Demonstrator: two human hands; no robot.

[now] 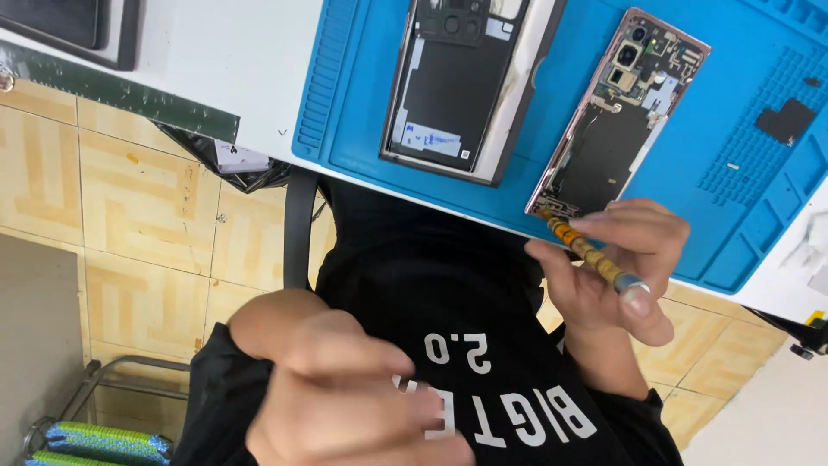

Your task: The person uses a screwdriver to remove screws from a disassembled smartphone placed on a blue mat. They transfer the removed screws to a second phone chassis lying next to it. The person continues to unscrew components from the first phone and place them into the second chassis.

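My right hand (617,276) is shut on a thin screwdriver (591,253) with a yellow-brown banded handle. Its tip touches the near corner of an opened phone (612,121) with a rose-coloured frame, whose circuit boards and black battery are exposed. The phone lies on a blue work mat (371,147). Beside it to the left lies a black back cover (457,86), inner side up. My left hand (345,397) is blurred, close to the camera, in front of my black shirt, with fingers curled; I see nothing in it.
A small black part (787,119) rests on the mat's ribbed right section. The white table (216,52) carries a dark tray (69,26) at the far left. Below are a tiled floor (138,207), a black chair arm (300,224) and a metal frame (103,380).
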